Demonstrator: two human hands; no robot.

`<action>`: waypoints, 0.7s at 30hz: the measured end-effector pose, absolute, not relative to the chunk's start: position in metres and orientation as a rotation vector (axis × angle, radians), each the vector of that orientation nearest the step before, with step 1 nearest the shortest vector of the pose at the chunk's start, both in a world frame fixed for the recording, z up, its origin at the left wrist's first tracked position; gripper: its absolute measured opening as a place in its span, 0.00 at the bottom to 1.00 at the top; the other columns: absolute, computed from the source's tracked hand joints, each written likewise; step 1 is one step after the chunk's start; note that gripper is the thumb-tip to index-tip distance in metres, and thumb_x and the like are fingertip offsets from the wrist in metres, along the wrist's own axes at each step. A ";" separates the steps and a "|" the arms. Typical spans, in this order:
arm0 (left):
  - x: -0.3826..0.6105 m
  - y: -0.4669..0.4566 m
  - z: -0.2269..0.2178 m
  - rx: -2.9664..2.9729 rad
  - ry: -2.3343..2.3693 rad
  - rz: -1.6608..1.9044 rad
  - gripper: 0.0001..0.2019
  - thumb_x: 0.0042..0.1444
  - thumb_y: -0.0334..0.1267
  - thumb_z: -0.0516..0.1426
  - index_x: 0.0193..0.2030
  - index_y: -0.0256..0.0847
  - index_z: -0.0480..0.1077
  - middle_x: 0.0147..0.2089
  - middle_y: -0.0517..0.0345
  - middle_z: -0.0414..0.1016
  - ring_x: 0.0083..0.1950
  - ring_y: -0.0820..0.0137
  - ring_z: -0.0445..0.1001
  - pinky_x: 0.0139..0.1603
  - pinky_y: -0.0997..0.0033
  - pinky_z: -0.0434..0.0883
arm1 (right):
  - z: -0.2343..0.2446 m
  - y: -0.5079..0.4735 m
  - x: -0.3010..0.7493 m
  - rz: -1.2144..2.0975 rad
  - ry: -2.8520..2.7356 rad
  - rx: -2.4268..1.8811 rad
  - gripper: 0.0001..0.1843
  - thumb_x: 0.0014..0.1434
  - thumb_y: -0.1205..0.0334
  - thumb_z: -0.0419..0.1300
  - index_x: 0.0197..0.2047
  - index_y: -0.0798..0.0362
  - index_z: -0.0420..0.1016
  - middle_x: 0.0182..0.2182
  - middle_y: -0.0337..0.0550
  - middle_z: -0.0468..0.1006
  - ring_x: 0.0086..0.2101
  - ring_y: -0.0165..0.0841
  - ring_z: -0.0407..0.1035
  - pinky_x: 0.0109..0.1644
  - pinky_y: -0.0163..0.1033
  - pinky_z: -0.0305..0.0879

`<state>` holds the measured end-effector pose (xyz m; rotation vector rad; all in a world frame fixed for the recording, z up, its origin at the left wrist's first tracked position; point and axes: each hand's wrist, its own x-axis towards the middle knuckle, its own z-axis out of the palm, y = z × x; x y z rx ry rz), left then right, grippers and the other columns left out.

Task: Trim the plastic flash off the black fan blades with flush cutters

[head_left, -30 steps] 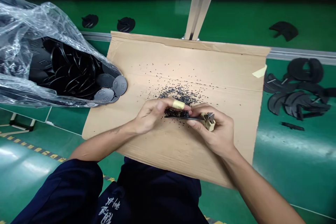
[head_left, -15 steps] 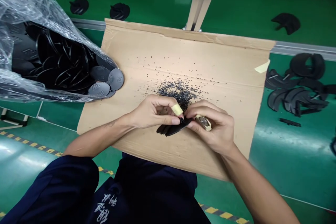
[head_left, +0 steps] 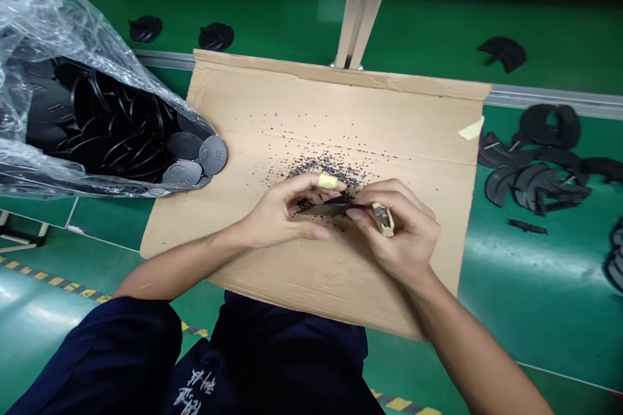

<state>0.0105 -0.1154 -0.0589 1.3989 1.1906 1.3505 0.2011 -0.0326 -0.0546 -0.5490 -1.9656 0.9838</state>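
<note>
My right hand [head_left: 402, 227] pinches the right end of a thin black plastic disc [head_left: 326, 209], seen nearly edge-on above the cardboard. On that hand sits a yellow-wrapped piece [head_left: 383, 219] with a dark grey, shiny middle; I cannot tell what it is. My left hand [head_left: 285, 214] is open around the disc's left part, its thumb apart from the disc. Yellow tape [head_left: 328, 181] wraps one left finger, and its other fingertips are partly hidden behind the disc. Small black bits [head_left: 324, 165] are scattered on the cardboard sheet [head_left: 316, 272] beyond and under the hands.
A clear plastic bag [head_left: 102, 19] full of black discs [head_left: 117, 123] lies open at the left, some spilling onto the cardboard. Curved black parts [head_left: 545, 185] lie on the green surface at right. More black parts [head_left: 217, 36] lie along the back, near a metal post [head_left: 363, 6].
My left thumb has come off the disc and the left fingers have spread. The disc has turned flatter, nearly edge-on, still in my right hand. The view has shifted slightly.
</note>
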 end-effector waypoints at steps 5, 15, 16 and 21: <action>0.010 -0.115 -0.061 1.738 1.369 1.499 0.11 0.61 0.37 0.66 0.50 0.41 0.80 0.43 0.53 0.83 0.44 0.71 0.79 0.47 0.70 0.77 | -0.053 -0.023 0.208 0.967 -2.094 -0.519 0.08 0.62 0.67 0.67 0.45 0.49 0.78 0.39 0.45 0.82 0.39 0.37 0.77 0.41 0.43 0.74; 0.004 -0.116 -0.062 1.861 1.349 1.475 0.14 0.61 0.35 0.66 0.54 0.44 0.79 0.42 0.54 0.81 0.42 0.72 0.77 0.42 0.71 0.76 | -0.065 -0.018 0.213 0.468 -2.455 -0.592 0.10 0.66 0.68 0.58 0.49 0.52 0.78 0.38 0.48 0.82 0.37 0.38 0.74 0.40 0.44 0.69; 0.004 -0.116 -0.062 1.873 1.341 1.468 0.14 0.61 0.35 0.66 0.54 0.44 0.79 0.42 0.54 0.81 0.42 0.71 0.78 0.43 0.70 0.76 | -0.065 -0.019 0.213 0.460 -2.457 -0.591 0.10 0.66 0.68 0.58 0.49 0.52 0.78 0.38 0.48 0.82 0.36 0.38 0.74 0.40 0.44 0.68; 0.002 -0.116 -0.063 1.877 1.336 1.449 0.16 0.62 0.36 0.66 0.56 0.46 0.78 0.43 0.53 0.82 0.43 0.71 0.78 0.44 0.68 0.76 | -0.066 -0.019 0.214 0.421 -2.456 -0.594 0.09 0.66 0.67 0.59 0.48 0.52 0.79 0.35 0.47 0.81 0.33 0.37 0.71 0.38 0.43 0.65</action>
